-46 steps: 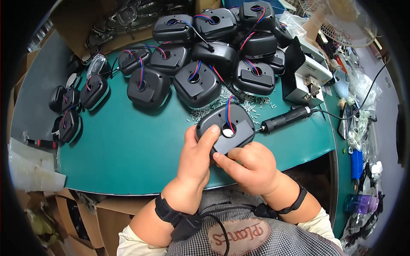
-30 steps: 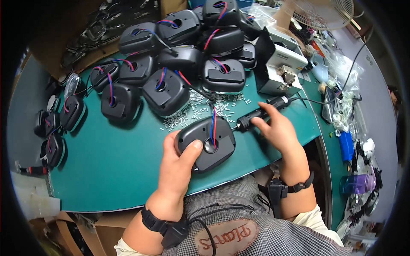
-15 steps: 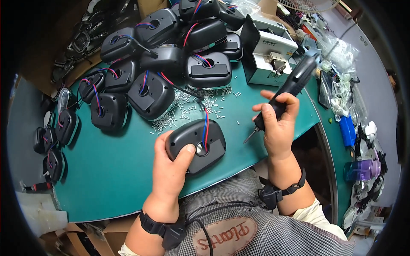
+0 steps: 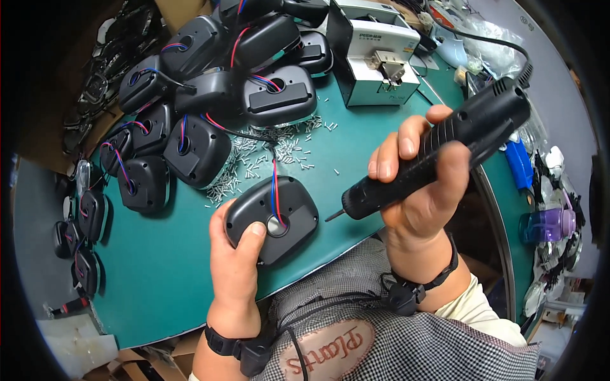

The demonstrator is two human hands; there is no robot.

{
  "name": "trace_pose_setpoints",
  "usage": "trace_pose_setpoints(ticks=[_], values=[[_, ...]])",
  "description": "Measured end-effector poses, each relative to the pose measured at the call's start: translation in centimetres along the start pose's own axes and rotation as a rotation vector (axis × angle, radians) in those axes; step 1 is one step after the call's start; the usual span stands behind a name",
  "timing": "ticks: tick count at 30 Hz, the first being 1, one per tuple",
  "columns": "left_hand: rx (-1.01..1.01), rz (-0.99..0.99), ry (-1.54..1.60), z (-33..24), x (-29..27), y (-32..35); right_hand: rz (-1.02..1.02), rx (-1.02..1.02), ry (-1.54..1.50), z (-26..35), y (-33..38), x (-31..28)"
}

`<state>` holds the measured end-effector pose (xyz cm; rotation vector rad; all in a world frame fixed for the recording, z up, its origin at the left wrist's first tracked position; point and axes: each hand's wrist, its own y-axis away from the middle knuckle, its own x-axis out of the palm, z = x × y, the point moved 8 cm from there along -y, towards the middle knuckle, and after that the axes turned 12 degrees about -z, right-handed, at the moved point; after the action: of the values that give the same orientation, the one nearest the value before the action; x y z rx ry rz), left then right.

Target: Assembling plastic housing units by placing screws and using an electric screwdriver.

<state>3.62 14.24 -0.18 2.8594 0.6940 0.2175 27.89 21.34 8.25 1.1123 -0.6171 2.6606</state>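
My left hand grips the near left side of a black rounded plastic housing on the green table, its thumb beside a round silver spot at the housing's hole. Red and blue wires come out of that hole and run away from me. In my right hand is a black electric screwdriver, tilted, its thin bit pointing left, just right of the housing and apart from it in the picture. Small silver screws lie scattered beyond the housing.
Similar black housings with wires are heaped at the back and left. A white and black box-shaped machine stands at the back right. A purple bottle, a blue packet and clear plastic bags sit along the right side. The green table has a near edge.
The screwdriver has swung from steeply upright to a flatter tilt, its bit now closer to the housing. The view has shifted; my left hand still holds the housing.
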Motion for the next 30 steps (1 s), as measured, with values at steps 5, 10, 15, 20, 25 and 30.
trace_pose_setpoints(ticks=[5, 10, 15, 20, 25, 30], values=[[0.014, -0.015, 0.005, 0.2, -0.2, -0.1, 0.071, 0.009, -0.168, -0.3, 1.0, 0.2], [0.017, -0.002, -0.005, 0.3, -0.1, -0.1, 0.144, -0.08, -0.093, -0.9, 1.8, 0.2], [0.025, 0.014, 0.012, 0.2, -0.1, -0.5, 0.085, 0.017, 0.042, -0.3, 2.7, 1.4], [0.043, 0.004, -0.009, -0.2, -0.1, -0.2, 0.462, -0.048, 0.079, 0.0, 3.1, 3.4], [0.059, -0.035, -0.041, -0.5, 0.0, -0.3, 0.557, -0.022, 0.156, -0.6, 3.6, 4.6], [-0.01, 0.031, 0.061, -0.1, 0.2, -0.1, 0.226, 0.039, 0.103, -0.9, 3.3, 3.1]])
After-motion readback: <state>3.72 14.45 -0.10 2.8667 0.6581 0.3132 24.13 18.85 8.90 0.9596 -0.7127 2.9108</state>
